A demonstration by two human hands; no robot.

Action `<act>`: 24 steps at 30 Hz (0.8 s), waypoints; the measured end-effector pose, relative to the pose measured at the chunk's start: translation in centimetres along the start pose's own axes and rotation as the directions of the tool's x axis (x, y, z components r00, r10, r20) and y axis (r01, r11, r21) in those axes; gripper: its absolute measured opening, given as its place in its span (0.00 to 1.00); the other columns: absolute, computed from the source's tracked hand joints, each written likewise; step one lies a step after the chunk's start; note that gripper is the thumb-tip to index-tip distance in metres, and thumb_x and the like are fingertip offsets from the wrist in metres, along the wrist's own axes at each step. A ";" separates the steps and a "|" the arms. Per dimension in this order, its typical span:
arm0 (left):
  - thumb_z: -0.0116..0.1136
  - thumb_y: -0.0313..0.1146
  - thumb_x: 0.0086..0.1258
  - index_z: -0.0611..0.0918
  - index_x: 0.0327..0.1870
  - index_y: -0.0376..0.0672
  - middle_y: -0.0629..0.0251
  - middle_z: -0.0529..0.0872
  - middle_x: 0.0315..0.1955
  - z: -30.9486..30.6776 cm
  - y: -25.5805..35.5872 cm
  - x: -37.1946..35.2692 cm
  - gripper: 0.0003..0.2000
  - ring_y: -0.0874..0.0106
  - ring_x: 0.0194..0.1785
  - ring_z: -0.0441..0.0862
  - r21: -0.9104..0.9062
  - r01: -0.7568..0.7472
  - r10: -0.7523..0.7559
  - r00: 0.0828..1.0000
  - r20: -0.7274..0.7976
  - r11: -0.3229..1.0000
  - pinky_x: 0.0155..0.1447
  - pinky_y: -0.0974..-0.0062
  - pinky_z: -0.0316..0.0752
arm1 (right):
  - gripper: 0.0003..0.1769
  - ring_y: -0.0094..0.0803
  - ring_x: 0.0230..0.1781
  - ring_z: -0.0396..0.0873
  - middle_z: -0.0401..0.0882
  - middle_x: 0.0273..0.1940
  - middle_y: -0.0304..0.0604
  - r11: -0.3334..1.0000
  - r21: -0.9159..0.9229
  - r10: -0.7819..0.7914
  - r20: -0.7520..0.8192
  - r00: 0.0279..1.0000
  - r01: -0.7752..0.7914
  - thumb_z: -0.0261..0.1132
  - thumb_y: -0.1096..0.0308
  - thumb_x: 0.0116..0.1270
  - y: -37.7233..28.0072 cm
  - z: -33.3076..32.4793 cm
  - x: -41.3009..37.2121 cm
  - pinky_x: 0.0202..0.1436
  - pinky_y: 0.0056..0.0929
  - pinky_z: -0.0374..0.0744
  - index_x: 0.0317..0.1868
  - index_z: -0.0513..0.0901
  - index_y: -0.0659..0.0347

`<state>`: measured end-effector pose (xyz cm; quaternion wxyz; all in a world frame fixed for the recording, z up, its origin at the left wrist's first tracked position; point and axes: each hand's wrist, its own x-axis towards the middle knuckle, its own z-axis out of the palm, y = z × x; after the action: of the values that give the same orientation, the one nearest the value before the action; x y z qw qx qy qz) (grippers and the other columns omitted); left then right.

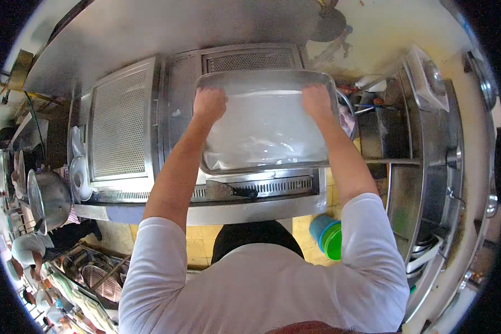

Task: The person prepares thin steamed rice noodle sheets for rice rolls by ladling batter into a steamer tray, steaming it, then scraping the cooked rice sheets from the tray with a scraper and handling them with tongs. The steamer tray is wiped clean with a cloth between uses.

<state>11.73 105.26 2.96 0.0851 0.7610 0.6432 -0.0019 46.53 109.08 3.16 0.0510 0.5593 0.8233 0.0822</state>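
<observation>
A large rectangular metal pan (267, 170) lies on the steel cooking counter in front of me. A pale, glossy plastic sheet (264, 128) covers its inside, wrinkled at the near left corner. My left hand (210, 104) is closed at the far left corner, its fingers curled over the sheet's edge. At the far right corner my right hand (317, 102) is closed the same way. Between both fists the sheet's far edge runs nearly straight. The fingertips themselves are hidden.
Perforated metal panels (119, 122) flank the pan. A dark-handled scraper (228, 191) lies along the counter's front. Green and blue buckets (332, 242) stand on the floor at right. A large pot (50, 200) and another person (30, 247) are at left. Steel shelving (406, 195) stands at right.
</observation>
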 end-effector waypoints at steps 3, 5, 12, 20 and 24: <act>0.62 0.45 0.69 0.88 0.41 0.44 0.58 0.90 0.40 -1.1 -0.5 -1.6 0.14 0.58 0.50 0.85 -0.007 -0.057 0.055 0.991 -0.125 0.998 0.60 0.56 0.71 | 0.11 0.45 0.51 0.84 0.87 0.46 0.50 0.996 -0.081 0.031 -0.006 1.000 -0.031 0.60 0.70 0.63 1.3 -1.6 -1.8 0.52 0.45 0.78 0.41 0.88 0.59; 0.68 0.48 0.64 0.89 0.33 0.45 0.56 0.90 0.37 -3.3 -0.2 -3.3 0.14 0.59 0.45 0.86 -0.068 0.003 -0.011 0.992 -0.128 0.998 0.57 0.56 0.72 | 0.09 0.44 0.49 0.84 0.87 0.42 0.50 0.998 -0.051 0.036 -0.113 0.993 -0.042 0.60 0.69 0.63 2.7 -1.9 -3.3 0.50 0.43 0.78 0.37 0.87 0.58; 0.71 0.32 0.62 0.89 0.36 0.39 0.54 0.90 0.35 -10.6 1.2 -10.7 0.07 0.56 0.41 0.88 -0.457 0.015 -0.159 0.947 -0.278 0.889 0.49 0.61 0.80 | 0.09 0.49 0.43 0.84 0.86 0.37 0.53 0.934 0.354 0.122 -0.447 0.886 0.050 0.59 0.74 0.62 6.9 -9.0 -9.3 0.49 0.44 0.79 0.35 0.87 0.63; 0.64 0.22 0.68 0.90 0.43 0.41 0.71 0.89 0.34 -18.4 0.8 -16.8 0.08 0.78 0.39 0.83 -0.855 -0.270 -0.334 0.835 -0.436 0.443 0.45 0.75 0.78 | 0.11 0.21 0.37 0.78 0.83 0.34 0.34 0.327 0.933 0.327 -0.258 0.909 0.147 0.59 0.75 0.70 10.3 -23.4 -13.1 0.45 0.22 0.76 0.47 0.86 0.66; 0.63 0.22 0.69 0.89 0.45 0.40 0.71 0.89 0.35 -23.4 0.6 -20.1 0.07 0.79 0.41 0.83 -0.909 -0.292 -0.370 0.843 -0.391 0.296 0.48 0.77 0.77 | 0.11 0.19 0.38 0.78 0.84 0.38 0.33 -0.040 0.969 0.334 -0.219 0.917 0.246 0.61 0.76 0.71 11.9 -27.6 -12.8 0.45 0.20 0.76 0.50 0.85 0.65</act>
<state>6.37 88.61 28.33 0.3356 0.5082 0.5300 0.5901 57.26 99.35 32.48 -0.5374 0.4184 0.5967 -0.4244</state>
